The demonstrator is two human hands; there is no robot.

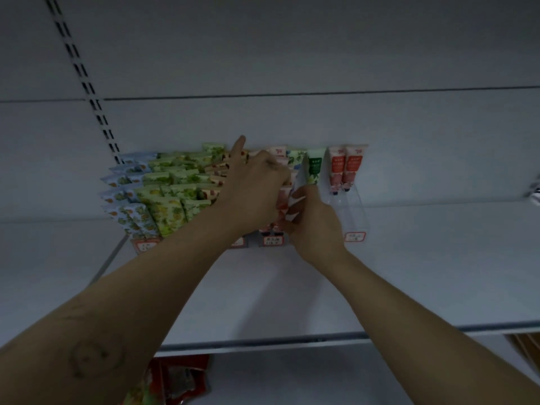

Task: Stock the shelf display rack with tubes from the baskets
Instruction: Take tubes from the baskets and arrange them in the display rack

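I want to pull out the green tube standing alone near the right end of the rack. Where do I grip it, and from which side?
Grip the green tube by its flat upper end, coming from above and in front. It stands upright with that end free, while its lower part sits behind the clear rack divider and the right hand.

- A shop: white metal shelf (263,287) under both arms, with a slotted upright (84,80) far left of the left hand (254,185).
- Rows of tubes (169,194) in a clear rack (350,211) around the hands.
- Price tags (354,237) just beside the right hand (315,226).
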